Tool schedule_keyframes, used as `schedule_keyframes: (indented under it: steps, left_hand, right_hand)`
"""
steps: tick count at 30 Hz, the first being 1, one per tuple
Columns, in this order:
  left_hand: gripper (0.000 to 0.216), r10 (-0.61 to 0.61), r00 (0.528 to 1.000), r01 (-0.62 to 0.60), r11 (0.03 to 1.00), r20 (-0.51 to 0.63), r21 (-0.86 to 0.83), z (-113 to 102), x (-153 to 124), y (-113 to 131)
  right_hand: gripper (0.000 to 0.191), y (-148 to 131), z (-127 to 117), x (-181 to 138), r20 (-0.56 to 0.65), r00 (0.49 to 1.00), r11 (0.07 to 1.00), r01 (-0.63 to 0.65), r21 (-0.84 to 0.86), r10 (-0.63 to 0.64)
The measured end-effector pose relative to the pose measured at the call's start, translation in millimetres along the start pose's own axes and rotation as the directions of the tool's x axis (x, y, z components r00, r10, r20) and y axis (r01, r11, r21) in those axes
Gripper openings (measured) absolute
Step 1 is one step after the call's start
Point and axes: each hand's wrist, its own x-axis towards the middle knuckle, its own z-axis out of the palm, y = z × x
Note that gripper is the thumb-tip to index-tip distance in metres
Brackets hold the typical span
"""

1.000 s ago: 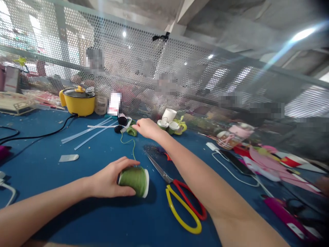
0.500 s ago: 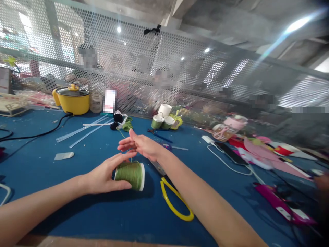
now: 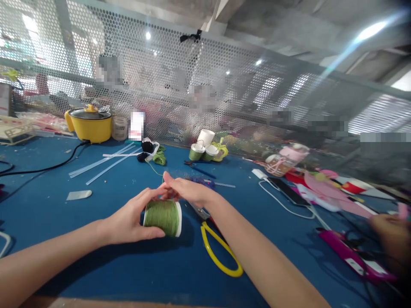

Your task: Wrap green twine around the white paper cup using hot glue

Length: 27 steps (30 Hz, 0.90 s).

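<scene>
My left hand point(image 3: 128, 216) is wrapped round a spool of green thread point(image 3: 162, 218), thumb in front and fingers over the top. The spool lies on its side, its white end facing right. Just above it is my right hand point(image 3: 184, 188), thumb raised and fingers curled in near the left fingertips. A thin green thread point(image 3: 154, 168) runs from a small green skein point(image 3: 159, 158) to these fingers, which are partly hidden. Under the right forearm lie scissors with yellow handles point(image 3: 221, 252), blades partly covered.
Several green spools point(image 3: 197, 152) stand at the back beside a blue-handled tool point(image 3: 205, 171). Clear strips point(image 3: 102, 164) and a yellow pot point(image 3: 91, 126) are on the left. A phone point(image 3: 289, 191), a purple power strip point(image 3: 353, 256) and another person's hand point(image 3: 385, 229) are at right.
My right hand has come down slightly, and its extended fingers have curled in behind the top of the spool. The left hand keeps its hold. Another person's hand shows more at the right.
</scene>
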Motion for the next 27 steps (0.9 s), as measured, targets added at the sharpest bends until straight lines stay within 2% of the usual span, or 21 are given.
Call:
schedule_keyframes:
  steps: [2,5,9,10,12,14,16,19,21,24,27]
  left_hand:
    - [0.071,0.013,1.000,-0.013,1.000,-0.006,0.014,0,-1,-1]
    - [0.069,0.022,0.999,-0.021,0.999,-0.029,0.040,0,-2,-2]
    - [0.065,0.006,1.000,-0.003,0.994,-0.028,0.105,-1,-2,-3]
    - [0.061,0.007,1.000,-0.005,0.992,-0.022,0.123,-1,-2,-2]
    - [0.055,0.019,1.000,-0.018,0.990,-0.008,0.140,-3,-1,0]
    - [0.052,0.020,1.000,-0.019,0.990,-0.005,0.137,-5,0,3]
    - [0.051,0.006,1.000,-0.005,0.991,-0.011,0.135,-6,1,5]
    - [0.050,-0.014,0.999,0.019,0.992,-0.042,0.125,-8,1,5]
    - [0.049,-0.033,0.997,0.040,0.993,-0.065,0.111,-8,1,4]
    - [0.048,-0.062,0.993,0.071,0.994,-0.101,0.086,-8,1,1]
    - [0.048,-0.074,0.989,0.080,0.996,-0.126,0.047,-9,2,0]
  right_hand:
    - [0.071,-2,3,6,0.048,0.998,0.992,0.033,0.118,-0.039]
    - [0.068,-6,4,16,0.046,0.997,0.963,0.053,0.265,-0.068]
    - [0.064,-13,9,27,-0.021,0.995,0.946,0.096,0.310,-0.094]
    - [0.063,-14,11,29,-0.027,0.995,0.957,0.101,0.272,-0.097]
    - [0.060,-15,10,31,-0.090,0.993,0.992,0.086,0.089,-0.078]
    - [0.053,-12,1,29,-0.236,0.970,0.991,0.034,-0.127,-0.064]
    - [0.044,-5,-16,22,-0.396,0.915,0.968,-0.032,-0.251,-0.072]
    - [0.033,13,-48,1,-0.583,0.809,0.931,-0.158,-0.330,-0.069]
    - [0.022,28,-63,-14,-0.660,0.751,0.886,-0.288,-0.364,-0.028]
    - [0.013,52,-70,-29,-0.683,0.725,0.812,-0.448,-0.374,0.085]
    - [0.025,70,-67,-31,-0.685,0.709,0.766,-0.531,-0.362,0.168]
